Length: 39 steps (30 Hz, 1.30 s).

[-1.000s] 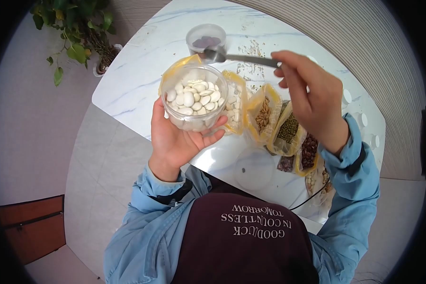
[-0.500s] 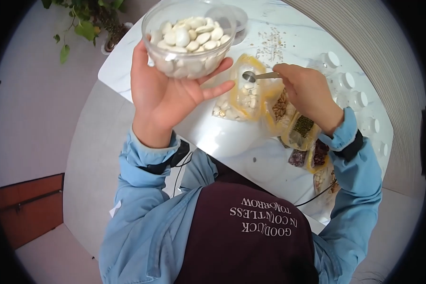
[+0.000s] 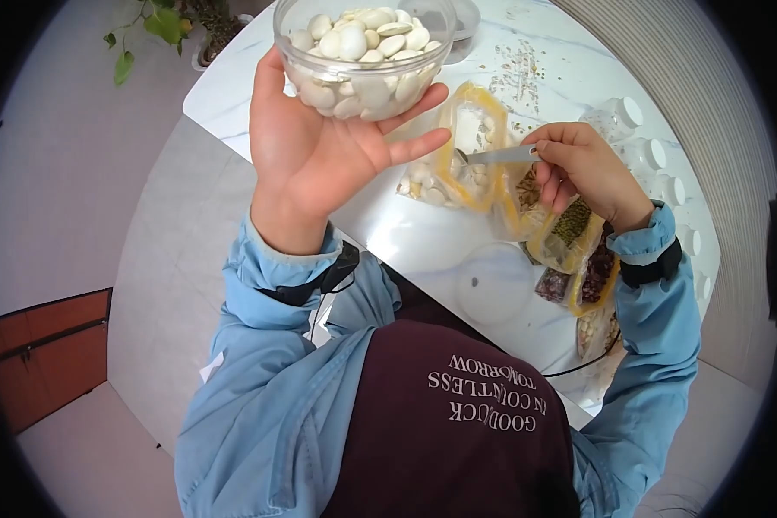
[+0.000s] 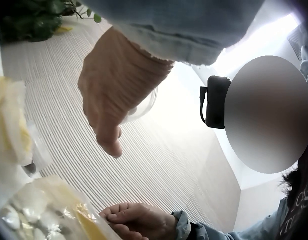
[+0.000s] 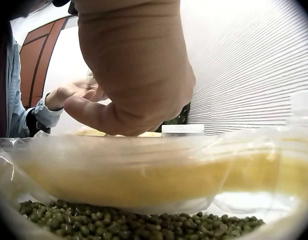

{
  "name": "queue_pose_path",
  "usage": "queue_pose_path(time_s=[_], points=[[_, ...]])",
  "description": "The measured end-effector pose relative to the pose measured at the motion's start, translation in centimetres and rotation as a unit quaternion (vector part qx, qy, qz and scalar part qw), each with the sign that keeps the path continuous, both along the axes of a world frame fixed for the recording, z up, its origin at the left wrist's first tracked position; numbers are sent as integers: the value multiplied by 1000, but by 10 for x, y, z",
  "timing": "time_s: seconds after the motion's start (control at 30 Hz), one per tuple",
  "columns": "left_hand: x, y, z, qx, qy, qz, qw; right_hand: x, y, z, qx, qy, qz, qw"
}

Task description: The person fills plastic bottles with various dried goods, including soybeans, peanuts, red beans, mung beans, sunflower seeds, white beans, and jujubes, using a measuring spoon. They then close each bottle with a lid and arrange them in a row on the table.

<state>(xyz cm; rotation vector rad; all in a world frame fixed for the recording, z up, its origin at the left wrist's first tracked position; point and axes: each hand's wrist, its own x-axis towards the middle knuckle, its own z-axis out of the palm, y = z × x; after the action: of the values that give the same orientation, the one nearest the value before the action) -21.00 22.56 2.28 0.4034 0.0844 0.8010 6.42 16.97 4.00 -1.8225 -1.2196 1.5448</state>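
My left hand (image 3: 306, 164) holds up a clear round plastic tub (image 3: 367, 91) of large white beans, thumb at its left side and two fingers spread out beneath its right. The tub's edge (image 4: 148, 107) peeks out behind this hand in the left wrist view. My right hand (image 3: 585, 168) pinches the handle of a metal spoon (image 3: 502, 155). The spoon's bowl dips into the open mouth of a yellow-edged plastic bag (image 3: 468, 95) of white beans, partly hidden by the bag. Below my right hand in the right wrist view lie green beans (image 5: 144, 227) in an open bag.
Bags of tan kernels (image 3: 529, 186), green beans and dark red beans (image 3: 597, 272) line the table (image 3: 406, 259) toward its near right. White-capped clear jars (image 3: 654, 154) stand along the right edge. Crumbs (image 3: 520, 73) lie scattered at the back, beside another clear tub (image 3: 464, 22).
The spoon has moved from beside the tub down into the white bean bag. My left hand has raised the tub closer to the head camera. The view has shifted.
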Motion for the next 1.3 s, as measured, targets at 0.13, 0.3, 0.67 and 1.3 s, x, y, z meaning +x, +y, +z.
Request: queue_pose_path(time_s=[0.13, 0.3, 0.67, 1.3], points=[[-2, -6, -8, -21, -3, -1, 1000, 16, -2, 0, 15, 43, -34, 998], [-6, -15, -20, -51, 6, -4, 999, 28, -7, 9, 86, 36, -70, 993], [9, -31, -33, -124, 32, -48, 991, 1, -21, 48, 335, -15, -64, 940], [8, -31, -33, -136, 81, -4, 987, 0, -9, 1, 535, -430, 140, 714]])
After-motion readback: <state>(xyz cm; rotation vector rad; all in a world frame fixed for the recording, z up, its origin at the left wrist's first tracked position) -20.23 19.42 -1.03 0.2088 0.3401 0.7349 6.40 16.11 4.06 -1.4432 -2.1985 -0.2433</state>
